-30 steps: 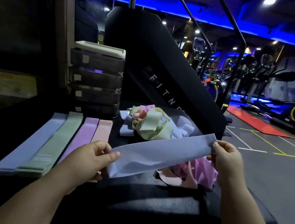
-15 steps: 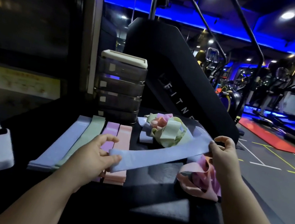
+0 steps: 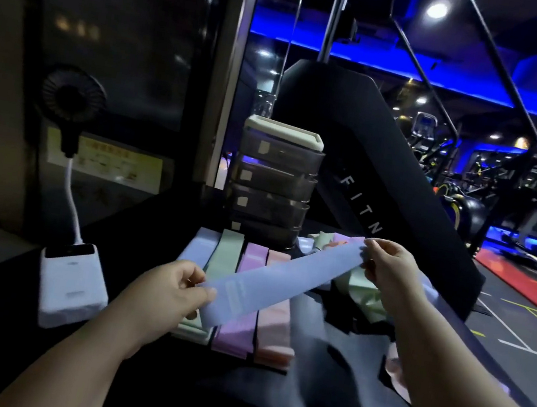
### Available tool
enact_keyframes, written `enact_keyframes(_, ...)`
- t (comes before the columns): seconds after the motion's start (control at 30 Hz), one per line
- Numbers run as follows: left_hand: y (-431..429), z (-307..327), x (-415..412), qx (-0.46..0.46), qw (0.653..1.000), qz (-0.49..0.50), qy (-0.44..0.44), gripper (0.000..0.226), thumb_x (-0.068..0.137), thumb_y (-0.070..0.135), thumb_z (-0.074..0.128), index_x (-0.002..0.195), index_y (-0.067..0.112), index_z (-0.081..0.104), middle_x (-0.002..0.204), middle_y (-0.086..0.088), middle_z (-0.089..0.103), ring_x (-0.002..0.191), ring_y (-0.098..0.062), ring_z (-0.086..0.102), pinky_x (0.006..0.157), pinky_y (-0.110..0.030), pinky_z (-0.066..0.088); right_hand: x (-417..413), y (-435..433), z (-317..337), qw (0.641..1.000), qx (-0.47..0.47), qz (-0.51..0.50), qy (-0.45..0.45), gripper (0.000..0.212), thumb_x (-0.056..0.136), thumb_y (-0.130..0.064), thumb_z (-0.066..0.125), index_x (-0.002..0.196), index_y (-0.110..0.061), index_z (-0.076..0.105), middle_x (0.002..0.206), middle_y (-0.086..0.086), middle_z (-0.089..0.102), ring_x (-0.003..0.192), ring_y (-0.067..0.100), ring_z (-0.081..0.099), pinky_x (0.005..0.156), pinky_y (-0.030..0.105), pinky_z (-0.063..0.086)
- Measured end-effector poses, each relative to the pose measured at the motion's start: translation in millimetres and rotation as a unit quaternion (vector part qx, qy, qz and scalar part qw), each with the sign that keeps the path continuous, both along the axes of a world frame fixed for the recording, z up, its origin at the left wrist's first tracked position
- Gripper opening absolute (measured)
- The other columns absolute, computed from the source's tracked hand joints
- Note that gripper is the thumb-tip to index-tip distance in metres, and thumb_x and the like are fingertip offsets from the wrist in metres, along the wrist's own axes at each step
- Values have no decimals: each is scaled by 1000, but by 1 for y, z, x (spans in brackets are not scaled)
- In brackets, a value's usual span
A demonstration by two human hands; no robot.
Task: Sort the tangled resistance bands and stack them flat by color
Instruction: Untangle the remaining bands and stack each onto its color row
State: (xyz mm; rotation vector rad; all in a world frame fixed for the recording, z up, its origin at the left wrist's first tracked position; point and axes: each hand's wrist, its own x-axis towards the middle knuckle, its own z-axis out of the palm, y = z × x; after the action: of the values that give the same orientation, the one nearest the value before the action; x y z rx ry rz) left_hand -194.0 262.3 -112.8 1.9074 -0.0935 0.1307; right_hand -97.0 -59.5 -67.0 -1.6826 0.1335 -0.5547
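- The left hand [image 3: 165, 292] pinches the near end of the blue band [image 3: 283, 281], and the right hand [image 3: 388, 272] pinches its far end, aloft.
- The blue stack [image 3: 197, 248] lies leftmost, nearest the left hand; the band's length slants off to its right.

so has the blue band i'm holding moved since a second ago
Yes. The blue band has moved left: its near end, once just right of the pink stack, now hangs over the green stack, its length crossing the purple stack.
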Motion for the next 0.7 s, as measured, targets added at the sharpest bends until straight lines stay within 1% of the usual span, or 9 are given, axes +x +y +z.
enact_keyframes(0.1,17,-3,-3,36,999,26,-22,19,85,29,70,73,20,59,59,7,55,56,-12,48,62,-31,39,17,30,5,998,29,42,31,18,95,-16,59,91,-1,68,51,0,55,39,8,49,44,20,40)
enact_keyframes(0.13,22,-5,-4,58,997,44,-30,16,86,28,69,76,21,59,65,7,60,61,-14,54,65,-30,42,23,40,6,997,35,52,40,18,94,-11,59,87,4,67,53,5,53,40,12,50,44,19,41)
enact_keyframes(0.2,32,-7,-7,83,993,73,-33,12,86,29,69,81,25,60,76,4,66,75,-16,63,72,-32,49,37,60,7,997,3,39,60,16,90,3,53,96,15,61,66,10,49,47,18,49,45,20,40)
enact_keyframes(0.23,37,-9,-8,90,992,77,-33,12,85,30,70,82,26,59,77,3,67,77,-16,64,74,-34,50,43,71,7,997,-22,33,66,20,88,7,49,103,12,61,68,10,49,45,16,49,43,18,40)
enact_keyframes(0.3,45,-11,-10,109,989,88,-36,14,84,33,71,84,28,58,75,4,67,76,-12,63,72,-31,49,56,93,6,996,-46,41,58,32,88,10,47,114,-2,60,67,9,49,38,8,47,35,14,35)
enact_keyframes(0.37,53,-12,-11,120,987,102,-35,14,85,35,69,86,29,56,74,7,67,73,-7,62,66,-23,45,71,111,4,997,-62,40,36,36,86,11,48,114,-10,54,73,10,49,47,12,46,34,14,34)
enact_keyframes(0.5,65,-11,-12,120,983,132,-32,15,87,36,66,88,32,51,77,8,68,73,-5,62,69,-26,48,95,143,0,986,-162,21,29,30,81,2,50,93,-25,55,70,7,53,56,20,48,48,25,41)
enact_keyframes(0.6,68,-11,-12,123,982,138,-28,17,86,38,65,89,33,50,77,13,68,70,-4,61,69,-28,50,112,160,-3,973,-227,38,26,19,82,-8,59,73,-26,59,69,2,58,66,22,54,62,34,46)
enact_keyframes(0.7,65,-10,-10,141,980,133,-30,18,86,43,64,88,35,48,77,16,68,71,-1,62,72,-30,53,125,174,-7,966,-253,52,9,9,85,-15,69,78,-20,70,57,-1,54,53,16,45,55,28,37)
